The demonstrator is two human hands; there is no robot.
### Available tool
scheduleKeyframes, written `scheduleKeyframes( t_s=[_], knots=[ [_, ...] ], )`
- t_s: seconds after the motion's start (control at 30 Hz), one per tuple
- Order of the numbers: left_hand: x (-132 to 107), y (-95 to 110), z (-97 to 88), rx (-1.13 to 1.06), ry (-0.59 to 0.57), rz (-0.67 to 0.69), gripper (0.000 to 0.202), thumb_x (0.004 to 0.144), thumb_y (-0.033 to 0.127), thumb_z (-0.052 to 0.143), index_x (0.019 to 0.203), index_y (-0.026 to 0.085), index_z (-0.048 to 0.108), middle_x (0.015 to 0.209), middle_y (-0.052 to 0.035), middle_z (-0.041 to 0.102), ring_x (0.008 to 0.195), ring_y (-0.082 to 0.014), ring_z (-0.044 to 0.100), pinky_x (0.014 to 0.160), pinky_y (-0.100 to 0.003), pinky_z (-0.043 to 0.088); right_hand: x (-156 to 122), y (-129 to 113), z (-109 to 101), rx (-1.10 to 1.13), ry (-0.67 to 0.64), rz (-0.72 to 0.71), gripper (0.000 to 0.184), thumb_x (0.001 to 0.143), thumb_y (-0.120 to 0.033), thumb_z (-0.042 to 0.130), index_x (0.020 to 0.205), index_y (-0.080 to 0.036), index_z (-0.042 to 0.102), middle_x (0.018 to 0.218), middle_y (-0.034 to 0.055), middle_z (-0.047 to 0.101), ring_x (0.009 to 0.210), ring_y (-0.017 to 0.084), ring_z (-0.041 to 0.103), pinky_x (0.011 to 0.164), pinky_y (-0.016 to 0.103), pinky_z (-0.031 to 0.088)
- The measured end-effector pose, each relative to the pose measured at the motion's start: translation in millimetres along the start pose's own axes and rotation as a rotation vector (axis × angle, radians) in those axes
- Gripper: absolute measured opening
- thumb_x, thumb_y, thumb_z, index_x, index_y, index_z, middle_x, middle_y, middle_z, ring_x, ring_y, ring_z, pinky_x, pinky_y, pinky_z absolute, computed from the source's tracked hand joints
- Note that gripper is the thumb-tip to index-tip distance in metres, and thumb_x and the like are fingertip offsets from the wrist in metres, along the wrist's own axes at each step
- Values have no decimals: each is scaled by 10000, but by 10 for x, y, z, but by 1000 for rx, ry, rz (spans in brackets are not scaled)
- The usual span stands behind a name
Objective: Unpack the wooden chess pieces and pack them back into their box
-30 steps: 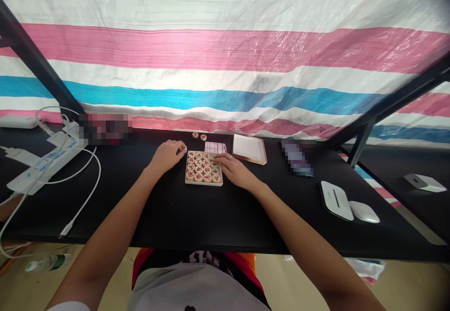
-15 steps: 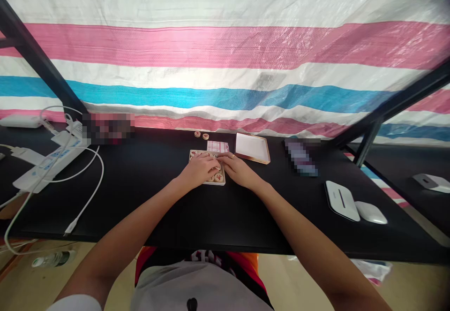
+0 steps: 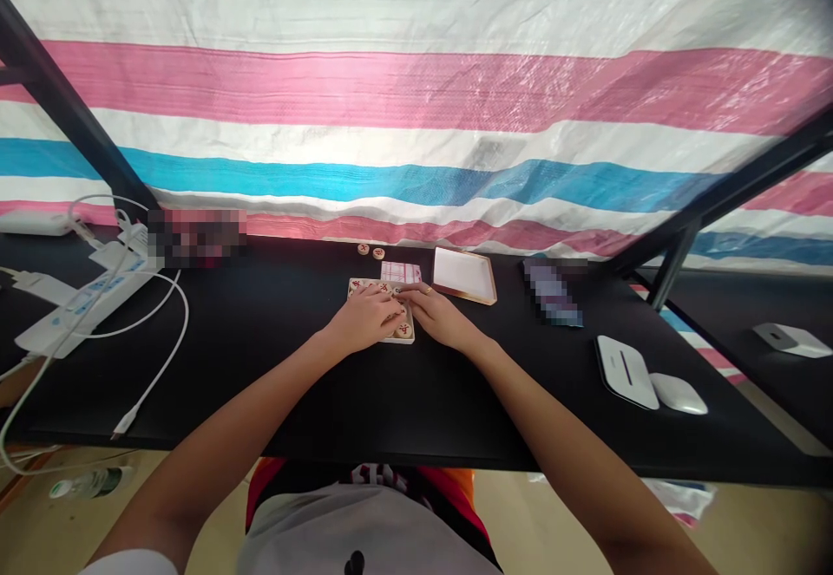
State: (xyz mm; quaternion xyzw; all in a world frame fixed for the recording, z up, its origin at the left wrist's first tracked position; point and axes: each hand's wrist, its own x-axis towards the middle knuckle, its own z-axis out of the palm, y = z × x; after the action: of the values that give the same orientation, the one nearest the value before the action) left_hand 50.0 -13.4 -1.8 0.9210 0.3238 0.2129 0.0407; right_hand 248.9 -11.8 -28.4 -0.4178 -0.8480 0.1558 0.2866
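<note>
A shallow white box (image 3: pixel 403 340) on the black desk holds several round wooden Chinese chess pieces (image 3: pixel 404 329) with red characters. My left hand (image 3: pixel 365 323) lies over the box from the left, palm down, with its fingers stretched across the pieces. From the right, my right hand (image 3: pixel 442 316) reaches over the box's right edge, fingers extended onto the pieces near the top. A ring shows on one of its fingers. The hands hide much of the box, and whether a piece sits under the fingertips is hidden. Two loose chess pieces (image 3: pixel 378 253) lie farther back.
Behind the box are a folded red-and-white printed sheet (image 3: pixel 401 272) and an open box lid (image 3: pixel 464 276). At right lie a blurred phone-like object (image 3: pixel 553 294), a white flat device (image 3: pixel 627 372) and a white mouse (image 3: pixel 678 394). A power strip (image 3: pixel 84 302) with cables occupies the left.
The left fingers have shifted slightly over the pieces, while the right hand stays nearly in place. The whole view has moved a little, so things appear slightly farther left.
</note>
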Motion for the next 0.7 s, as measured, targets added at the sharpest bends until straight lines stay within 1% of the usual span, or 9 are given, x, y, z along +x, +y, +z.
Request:
scheduleKeyframes(
  t_s=[0.13, 0.23, 0.37, 0.4, 0.47, 0.57, 0.63, 0.7],
  knots=[
    [-9, -5, 5, 33, 16, 47, 254, 919, 278, 457, 827, 169, 668, 875, -39, 667, 916, -195, 544, 874, -343, 413, 13, -25, -36, 46, -2, 6, 295, 938, -211, 382, 1112, -231, 619, 1153, 92, 576, 1066, 210, 575, 963, 414, 467],
    [-16, -3, 11, 43, 21, 82, 273, 927, 275, 437, 823, 164, 664, 887, -45, 663, 916, -189, 546, 882, -339, 410, 13, -40, -61, 74, -24, 29, 251, 932, -238, 425, 1078, -232, 629, 1150, 82, 587, 1053, 204, 582, 958, 410, 465],
    [-23, -23, -12, 72, 43, 101, 284, 931, 279, 425, 822, 165, 662, 865, -42, 663, 911, -187, 551, 878, -343, 401, 7, -39, -70, 85, -60, 66, 194, 900, -260, 489, 1004, -215, 646, 1178, 86, 579, 936, 194, 620, 828, 375, 524],
    [-25, -43, -27, 84, 56, 92, 281, 932, 279, 422, 832, 168, 661, 872, -41, 664, 914, -189, 551, 875, -348, 398, 6, -34, -68, 89, -62, 67, 190, 899, -263, 489, 985, -213, 652, 1175, 86, 582, 930, 194, 623, 815, 371, 527],
    [-32, -112, -66, 103, 93, 37, 272, 933, 276, 416, 863, 172, 657, 904, -43, 663, 921, -193, 551, 864, -357, 392, 7, -21, -60, 94, -60, 54, 196, 904, -265, 481, 964, -213, 661, 1161, 85, 589, 981, 204, 614, 861, 380, 511],
    [-57, -288, -109, 106, 129, -111, 246, 923, 273, 426, 943, 171, 649, 965, -57, 655, 942, -204, 547, 845, -354, 401, 9, -4, -45, 105, -63, 38, 217, 915, -275, 469, 967, -219, 671, 1159, 82, 588, 1061, 212, 590, 952, 391, 465],
    [-82, -427, -106, 84, 122, -198, 250, 916, 278, 432, 998, 167, 640, 997, -65, 647, 954, -209, 546, 845, -350, 414, 11, 0, -41, 114, -67, 43, 233, 922, -284, 461, 982, -226, 678, 1168, 80, 582, 1079, 212, 585, 970, 387, 455],
    [-106, -550, -78, 47, 82, -256, 281, 922, 283, 413, 1066, 169, 626, 1028, -67, 643, 961, -210, 550, 860, -354, 423, 14, -2, -45, 119, -74, 50, 247, 927, -292, 455, 1000, -237, 685, 1170, 76, 581, 1089, 213, 581, 979, 387, 452]
  ],
)
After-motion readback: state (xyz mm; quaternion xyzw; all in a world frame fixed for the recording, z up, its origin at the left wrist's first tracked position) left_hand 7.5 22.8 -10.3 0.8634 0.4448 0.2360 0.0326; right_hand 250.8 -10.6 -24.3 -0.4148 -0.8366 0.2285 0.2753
